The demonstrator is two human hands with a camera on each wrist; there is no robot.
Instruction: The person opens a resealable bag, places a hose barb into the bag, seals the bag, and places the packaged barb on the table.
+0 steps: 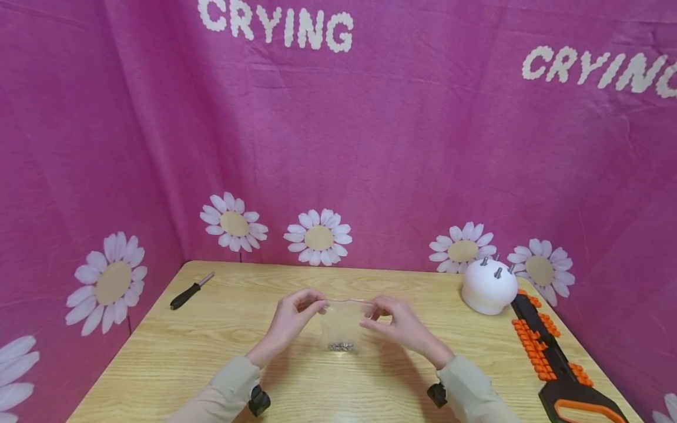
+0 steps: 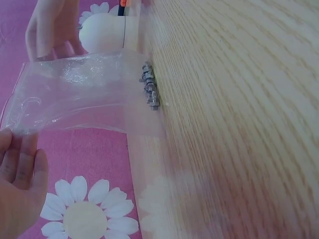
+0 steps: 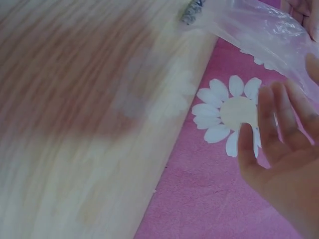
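Note:
A clear plastic bag (image 1: 342, 326) hangs upright between both hands over the middle of the table. Small metal screws (image 1: 341, 347) lie gathered along its bottom; the left wrist view shows these screws (image 2: 149, 85) close to the tabletop. My left hand (image 1: 296, 314) pinches the bag's upper left corner between thumb and fingers. At the upper right corner, my right hand (image 1: 399, 323) pinches the film in the same way. In the right wrist view the right hand (image 3: 284, 144) has its lower fingers spread away from the bag.
A black-handled screwdriver (image 1: 191, 291) lies at the table's back left. Toward the back right stands a white rounded object (image 1: 489, 288) with metal posts on top. A black-and-orange toy-like piece (image 1: 555, 346) lies along the right edge. Pink cloth (image 1: 338, 147) with daisies surrounds the table (image 1: 238, 282).

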